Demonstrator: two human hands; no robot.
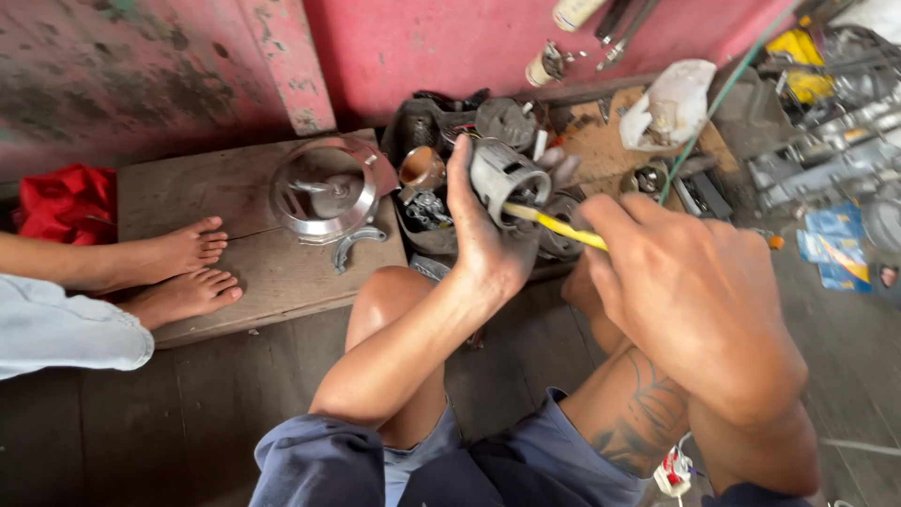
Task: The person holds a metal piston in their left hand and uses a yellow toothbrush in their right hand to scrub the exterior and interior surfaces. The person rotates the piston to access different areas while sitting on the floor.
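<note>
- Head view: our left hand (488, 239) has its grip wrapped around a grey metal cylinder part (507, 176), held up above the knees with its open end turned toward the right hand.
- Our right hand (694, 300) has its grip pinched on a yellow-handled tool (556, 225), whose tip reaches the cylinder part.
- Behind the hands, a dark tray of engine parts (427, 211) sits on the floor beside a copper-coloured cup (421, 167).
- On the wooden board (188, 192) at left lie a round chrome cover (324, 188) and another person's bare feet (183, 272).
- A pink wall (450, 38) closes the scene.
</note>
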